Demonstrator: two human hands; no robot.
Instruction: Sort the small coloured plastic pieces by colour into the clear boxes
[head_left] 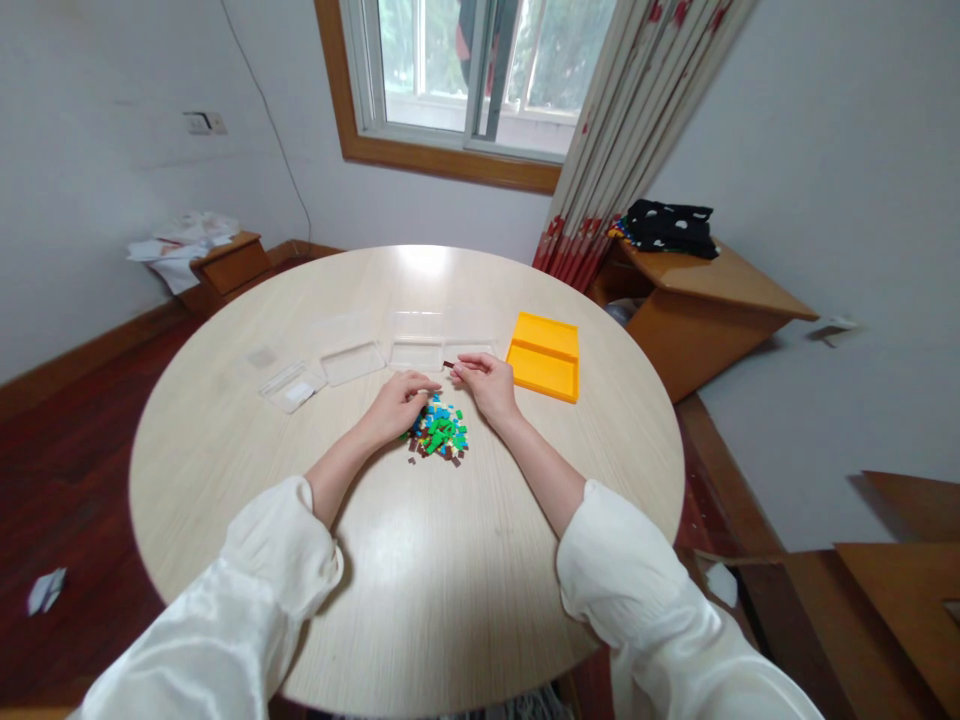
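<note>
On the round table lies a pile of small toy bricks [441, 432] in green, blue, brown and pale yellow. My right hand [486, 385] is above the pile's far right side, with thumb and fingers pinched on a small dark brown brick [448, 364]. At the pile's far left edge rests my left hand [397, 405], its fingers stretched toward the right and partly over the bricks. I see nothing held in it, though its palm side is hidden. Just beyond the hands stands a clear plastic box [416, 355].
More clear boxes stand in the row, including a left one [352, 363] and one holding a white piece [292, 388]. An open yellow case [549, 385] lies right of my right hand. The pale table [420, 580] has a rounded edge. A wooden cabinet [720, 290] stands beyond it.
</note>
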